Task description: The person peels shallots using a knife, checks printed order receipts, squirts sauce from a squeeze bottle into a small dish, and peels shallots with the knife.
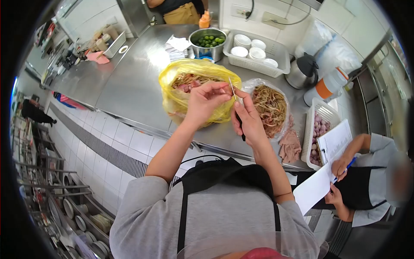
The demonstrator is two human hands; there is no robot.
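Black-handled knife with a thin, straight metal blade (233,89): located above the right side of the yellow translucent plastic bag (167,93), blade tip directed away from the wearer. The right hand (248,114) has its grip closed around the knife's handle. The left hand (208,100) has its grip pinched on a small reddish-brown piece (228,89), mostly hidden by the fingers; contact between blade and piece cannot be confirmed.

Step in hand, as judged: trimming or scraping of the piece over the bag, which contains brown stringy matter with pinkish bits (187,83). The next move appears to call for a steady pinch, fingertips clear of the edge, and a short, controlled stroke. A brown stringy heap in clear plastic (269,105) sits on the stainless-steel worktop (129,82), just right of the bag.

Writing: the white printed sheet (335,141), well right of the bag near a co-worker's hand (339,168), bears marks too small to read. The white plastic bottle with orange band (323,89), also right of the bag, shows no legible brand.
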